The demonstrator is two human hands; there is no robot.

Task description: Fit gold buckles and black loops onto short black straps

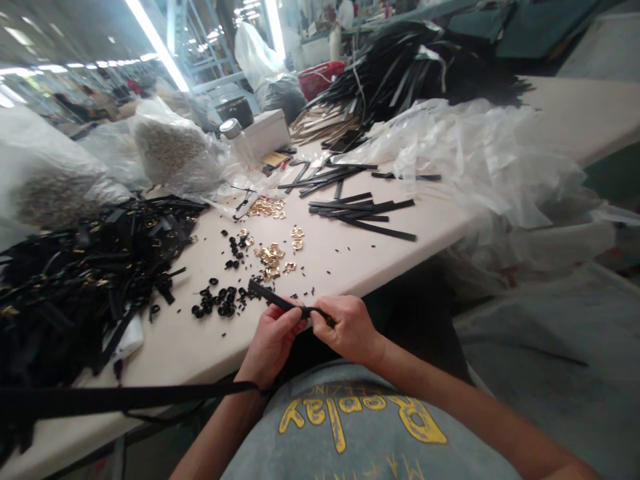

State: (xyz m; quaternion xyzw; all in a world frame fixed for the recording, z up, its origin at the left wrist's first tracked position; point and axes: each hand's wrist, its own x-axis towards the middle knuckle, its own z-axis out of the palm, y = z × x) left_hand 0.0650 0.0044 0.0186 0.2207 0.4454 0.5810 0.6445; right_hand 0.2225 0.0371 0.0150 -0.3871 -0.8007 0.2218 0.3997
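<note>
A black strap (271,295) runs between my two hands, just over the table's front edge. My left hand (274,333) pinches it between thumb and fingers, and one end sticks out up and to the left. With curled fingers my right hand (347,327) grips the strap's other part, close beside the left thumb. Beyond my hands lie small black loops (227,301) and gold-coloured buckles (271,255) in loose groups. Several flat black strips (360,210) rest farther back on the right.
At the left is a large heap of black straps with gold fittings (135,253). Clear plastic bags (173,150) stand behind it. Crumpled plastic sheeting (450,153) hangs over the table's right edge. A big bundle of black strips (400,67) lies at the back.
</note>
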